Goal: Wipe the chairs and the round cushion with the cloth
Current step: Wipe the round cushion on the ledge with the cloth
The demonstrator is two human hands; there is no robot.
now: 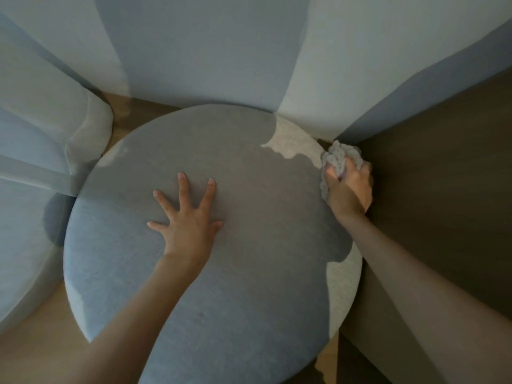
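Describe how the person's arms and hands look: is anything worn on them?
Both forearms are bare to the frame edge; no sleeves show. The left hand and right hand wear no gloves; no watch, bracelet or ring is visible.

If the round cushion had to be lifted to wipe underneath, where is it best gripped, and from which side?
Probably the near-left rim of the round cushion, approached from the person's side. Bare floor shows beside it there, so the left hand could slip its fingers under the rounded edge. The right rim is crowded by the dark cabinet, the far-left by a chair.
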